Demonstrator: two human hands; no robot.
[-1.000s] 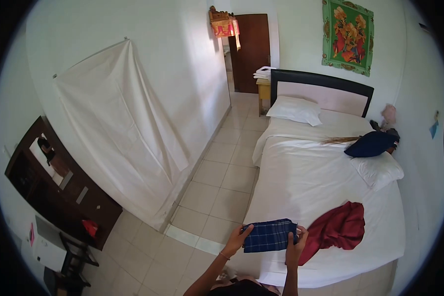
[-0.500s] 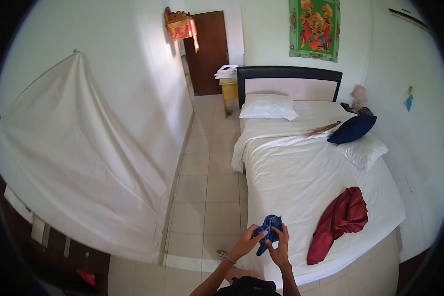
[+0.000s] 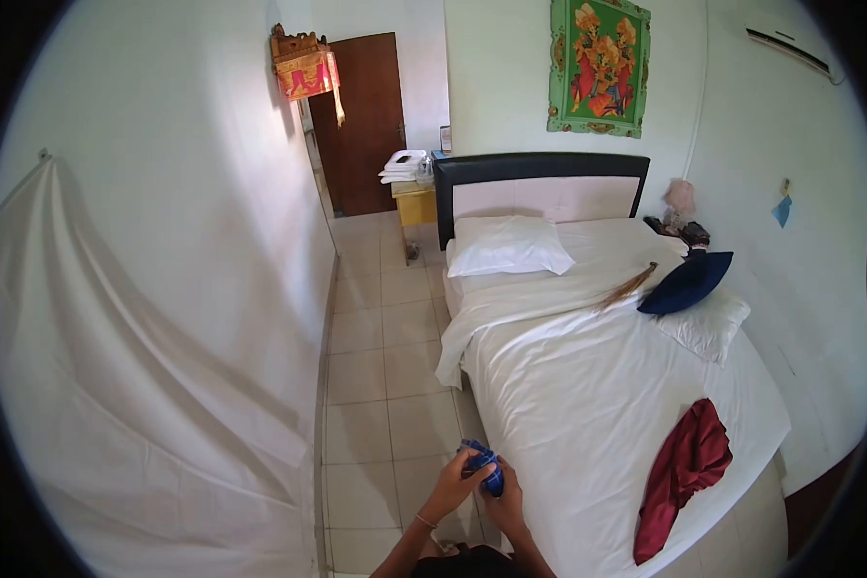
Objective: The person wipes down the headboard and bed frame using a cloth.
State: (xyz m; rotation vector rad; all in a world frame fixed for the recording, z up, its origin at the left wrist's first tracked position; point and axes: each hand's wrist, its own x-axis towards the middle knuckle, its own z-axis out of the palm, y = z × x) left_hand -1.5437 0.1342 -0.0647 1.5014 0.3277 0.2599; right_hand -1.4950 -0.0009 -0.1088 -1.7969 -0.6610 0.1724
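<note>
Bunched smaller than before, the blue plaid cloth (image 3: 483, 466) now sits between the closed-in fingers of the left hand (image 3: 454, 485) and right hand (image 3: 504, 495), left of the bed's (image 3: 588, 385) near edge.

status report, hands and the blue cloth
Both hands, left and right, on bunched blue checked cloth. Cloth held at the bed's near left edge. Red cloth lies to the right, apart from the hands.

There are three pillows (image 3: 511, 247) — one bed (image 3: 568, 385), one framed picture (image 3: 599, 65), two hands (image 3: 451, 487).
</note>
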